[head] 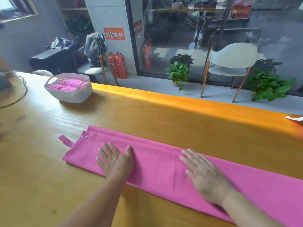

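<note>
On the wooden table [49, 161], you are pressing your left hand [114, 159] and right hand [205, 176] flat, fingers straight, gripping nothing, onto the folded pink towel [155, 161].

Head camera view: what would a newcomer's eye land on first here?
The bright pink cloth, folded into a long strip, runs across the near part of the wooden table, with the left hand and right hand lying flat on it. At the far left of the tabletop stands a pale basket holding more pink fabric.
</note>
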{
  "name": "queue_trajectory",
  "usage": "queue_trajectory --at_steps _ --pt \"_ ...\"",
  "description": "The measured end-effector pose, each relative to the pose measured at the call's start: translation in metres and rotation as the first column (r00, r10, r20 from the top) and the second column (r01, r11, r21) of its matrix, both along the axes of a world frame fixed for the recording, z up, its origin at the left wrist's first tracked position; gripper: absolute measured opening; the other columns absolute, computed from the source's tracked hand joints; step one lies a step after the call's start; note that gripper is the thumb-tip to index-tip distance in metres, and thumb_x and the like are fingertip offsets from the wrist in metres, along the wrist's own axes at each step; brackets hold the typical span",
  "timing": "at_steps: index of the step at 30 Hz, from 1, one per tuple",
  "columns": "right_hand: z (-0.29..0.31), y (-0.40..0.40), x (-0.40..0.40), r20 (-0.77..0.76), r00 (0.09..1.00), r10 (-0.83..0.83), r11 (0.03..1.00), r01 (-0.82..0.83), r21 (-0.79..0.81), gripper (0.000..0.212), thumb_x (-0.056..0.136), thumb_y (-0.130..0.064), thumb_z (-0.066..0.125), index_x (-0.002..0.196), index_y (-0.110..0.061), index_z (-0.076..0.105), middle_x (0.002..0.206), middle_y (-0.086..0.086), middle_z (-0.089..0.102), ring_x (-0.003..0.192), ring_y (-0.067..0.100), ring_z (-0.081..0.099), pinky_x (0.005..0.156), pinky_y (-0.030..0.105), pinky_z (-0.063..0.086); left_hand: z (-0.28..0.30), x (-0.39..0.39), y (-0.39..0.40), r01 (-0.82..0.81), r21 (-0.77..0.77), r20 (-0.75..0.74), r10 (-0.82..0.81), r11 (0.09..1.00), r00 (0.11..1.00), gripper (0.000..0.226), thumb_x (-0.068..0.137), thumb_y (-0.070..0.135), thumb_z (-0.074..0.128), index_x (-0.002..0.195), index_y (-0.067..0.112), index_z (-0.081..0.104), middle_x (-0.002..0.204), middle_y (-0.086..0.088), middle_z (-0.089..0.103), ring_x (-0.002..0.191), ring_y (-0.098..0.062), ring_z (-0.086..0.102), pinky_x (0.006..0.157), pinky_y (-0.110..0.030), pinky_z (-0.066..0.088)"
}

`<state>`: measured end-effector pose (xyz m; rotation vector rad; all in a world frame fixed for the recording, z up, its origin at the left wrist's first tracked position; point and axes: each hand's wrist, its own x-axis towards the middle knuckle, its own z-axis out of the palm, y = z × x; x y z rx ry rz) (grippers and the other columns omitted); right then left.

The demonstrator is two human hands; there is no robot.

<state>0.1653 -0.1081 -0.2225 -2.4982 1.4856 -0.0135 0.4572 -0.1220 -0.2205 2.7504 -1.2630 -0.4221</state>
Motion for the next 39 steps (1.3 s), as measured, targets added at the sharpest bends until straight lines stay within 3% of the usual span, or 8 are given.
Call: queue_trajectory --at_steps 6,10,14,20,24,31,35,39 --pt "-0.005 -0.012 -0.007 0.009 0.999 0.035 0.999 -0.034 -0.027 0.060 0.096 -0.059 -0.003 0.154 -0.043 -0.001 0.159 -0.025 -0.015 0.144 -0.008 -0.021 0.115 0.018 -0.019 -0.009 0.002 -0.031 0.076 -0.010 0.016 -0.076 0.997 0.997 0.083 0.096 0.063 0.010 0.154 0.007 -0.011 0.162 -0.012 -0.016 0.149 -0.028 -0.016 0.120 -0.049 -0.009" --pt "-0.004 -0.005 -0.006 -0.057 0.994 -0.095 0.994 0.091 -0.066 0.057 0.104 -0.052 0.020 0.155 -0.030 0.026 0.163 -0.011 0.020 0.150 0.001 0.005 0.119 0.026 0.003 -0.010 -0.004 -0.067 0.195 -0.028 0.039 -0.194 0.980 0.980 0.084 0.095 0.064 0.013 0.155 0.007 -0.006 0.162 -0.012 -0.013 0.149 -0.029 -0.015 0.120 -0.050 -0.008" --pt "-0.010 0.006 -0.005 0.020 0.968 -0.252 0.962 0.252 -0.107 0.056 0.100 -0.049 0.032 0.151 -0.025 0.038 0.159 -0.008 0.031 0.148 0.007 0.023 0.117 0.032 0.016 -0.012 -0.022 -0.113 0.372 -0.048 0.062 -0.369 0.927 0.928 0.085 0.094 0.066 0.015 0.156 0.009 -0.001 0.163 -0.010 -0.008 0.150 -0.028 -0.011 0.120 -0.049 -0.005" --pt "-0.028 0.020 0.005 0.135 0.822 -0.554 0.807 0.569 -0.155 0.065 0.102 -0.050 0.016 0.135 -0.016 0.062 0.144 0.001 0.054 0.133 0.018 0.050 0.111 0.035 0.026 -0.013 -0.078 -0.179 0.650 -0.050 0.111 -0.643 0.758 0.758 0.082 0.095 0.066 0.019 0.156 0.012 0.006 0.164 -0.006 -0.003 0.150 -0.025 -0.005 0.120 -0.048 -0.001" --pt "-0.031 0.028 0.024 0.160 0.676 -0.719 0.660 0.737 -0.146 0.070 0.101 -0.050 0.010 0.137 -0.015 0.060 0.145 0.003 0.054 0.134 0.022 0.051 0.112 0.037 0.025 -0.003 -0.118 -0.186 0.777 -0.020 0.191 -0.761 0.629 0.620 0.077 0.098 0.062 0.015 0.156 0.013 0.006 0.164 -0.006 -0.003 0.151 -0.022 -0.006 0.121 -0.045 -0.004" --pt "-0.020 0.034 0.060 0.134 0.575 -0.807 0.565 0.818 -0.109 0.059 0.096 -0.043 0.032 0.141 -0.012 0.054 0.150 0.006 0.045 0.139 0.023 0.044 0.112 0.039 0.022 0.002 -0.150 -0.089 0.779 -0.153 0.055 -0.782 0.608 0.621 0.073 0.099 0.055 0.016 0.156 0.013 0.000 0.163 -0.005 -0.012 0.149 -0.020 -0.016 0.121 -0.043 -0.011" --pt "-0.014 0.057 0.051 0.086 0.739 -0.668 0.727 0.673 -0.141 0.065 0.098 -0.053 0.025 0.154 -0.020 0.032 0.162 0.000 0.017 0.151 0.018 0.012 0.117 0.035 0.006 -0.001 -0.143 -0.064 0.777 -0.101 -0.016 -0.782 0.622 0.624 0.077 0.098 0.060 0.016 0.156 0.014 -0.004 0.163 -0.005 -0.013 0.149 -0.022 -0.014 0.121 -0.044 -0.008" --pt "-0.016 0.096 0.009 -0.061 0.935 -0.350 0.921 0.331 -0.208 0.060 0.098 -0.054 0.040 0.149 -0.023 0.043 0.160 -0.004 0.029 0.149 0.012 0.023 0.116 0.035 0.018 -0.005 -0.135 -0.062 0.817 -0.046 0.040 -0.816 0.575 0.577 0.083 0.094 0.068 0.010 0.156 0.016 -0.007 0.163 -0.004 -0.015 0.149 -0.023 -0.015 0.121 -0.045 -0.008"
